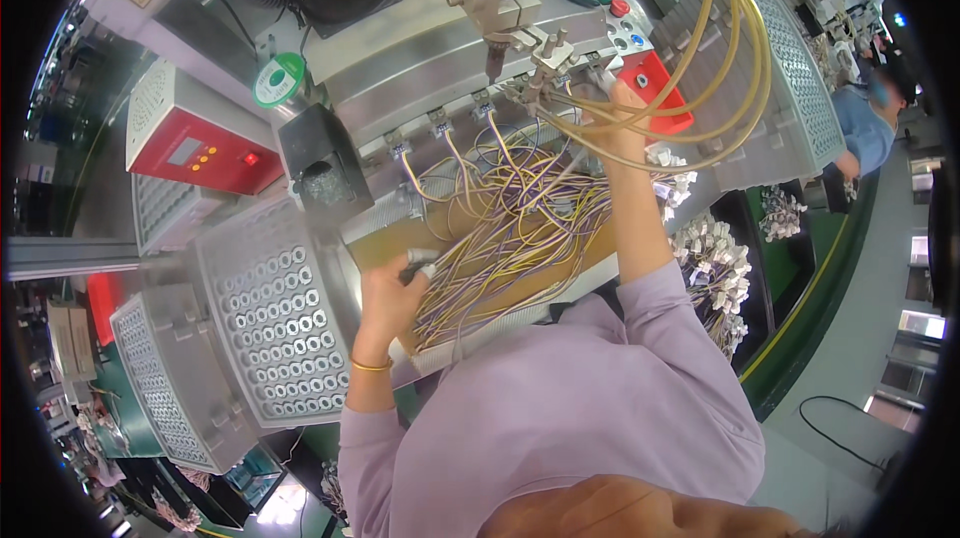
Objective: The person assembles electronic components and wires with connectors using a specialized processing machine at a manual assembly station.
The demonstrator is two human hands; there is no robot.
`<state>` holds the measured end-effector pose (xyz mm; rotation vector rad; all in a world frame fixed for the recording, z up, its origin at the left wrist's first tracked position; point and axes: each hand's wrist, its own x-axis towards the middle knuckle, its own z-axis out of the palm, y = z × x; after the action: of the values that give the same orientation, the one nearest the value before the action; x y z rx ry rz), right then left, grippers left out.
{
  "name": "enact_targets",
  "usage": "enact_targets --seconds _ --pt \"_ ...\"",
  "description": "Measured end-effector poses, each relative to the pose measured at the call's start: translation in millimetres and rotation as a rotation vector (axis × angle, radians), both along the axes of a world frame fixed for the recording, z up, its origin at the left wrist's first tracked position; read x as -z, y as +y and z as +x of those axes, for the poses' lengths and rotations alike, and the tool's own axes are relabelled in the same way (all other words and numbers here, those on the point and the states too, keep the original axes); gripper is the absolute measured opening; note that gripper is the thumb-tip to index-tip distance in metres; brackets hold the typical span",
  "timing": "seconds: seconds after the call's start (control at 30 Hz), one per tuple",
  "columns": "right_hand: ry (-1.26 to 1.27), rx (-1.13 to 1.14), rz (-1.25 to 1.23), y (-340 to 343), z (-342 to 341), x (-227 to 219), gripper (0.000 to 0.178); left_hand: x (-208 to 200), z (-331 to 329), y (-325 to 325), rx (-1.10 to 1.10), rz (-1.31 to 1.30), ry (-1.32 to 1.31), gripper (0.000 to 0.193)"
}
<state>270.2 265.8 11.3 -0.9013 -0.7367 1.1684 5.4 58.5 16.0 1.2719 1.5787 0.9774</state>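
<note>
My left hand (388,300) is at the left end of a bundle of purple, yellow and white wires (500,248). Its thumb and finger are curled together around a small dark piece, too small to name, and the fingertips look pale, as if covered. My right hand (622,123) reaches to the right end of a metal fixture rail (375,143), beside the red tray (655,88). Its fingers are bent together at the rail, and what they pinch is hidden. Along the rail, small connectors (443,129) with wires trailing from them sit in clamps.
A soldering head (495,56) hangs over the rail, with looped yellow tubes (755,68) near my right arm. A green-labelled solder reel (280,83), a black box (325,168) and a red-and-white control unit (200,133) stand left. White connector bundles (712,263) hang right. Another person (868,123) is far right.
</note>
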Motion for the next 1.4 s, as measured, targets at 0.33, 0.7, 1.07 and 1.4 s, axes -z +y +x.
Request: enact_targets --seconds 0.33,0.7,1.07,1.4 --pt "-0.753 0.046 -0.126 21.6 61.3 -22.9 0.021 -18.6 -32.3 -5.1 -0.106 0.298 0.638 0.021" --pt "-1.970 0.231 0.597 98.6 92.6 2.7 0.023 -17.5 -35.2 -14.2 -0.228 0.063 0.610 0.019" --pt "-1.672 0.189 0.599 80.9 102.6 -12.2 0.016 -31.4 -32.6 -10.7 -0.269 0.085 -0.150 0.018" --pt "-0.859 -0.734 0.650 -131.5 -92.0 -40.7 0.031 -34.2 -33.1 -16.8 -0.070 0.385 0.306 0.031"
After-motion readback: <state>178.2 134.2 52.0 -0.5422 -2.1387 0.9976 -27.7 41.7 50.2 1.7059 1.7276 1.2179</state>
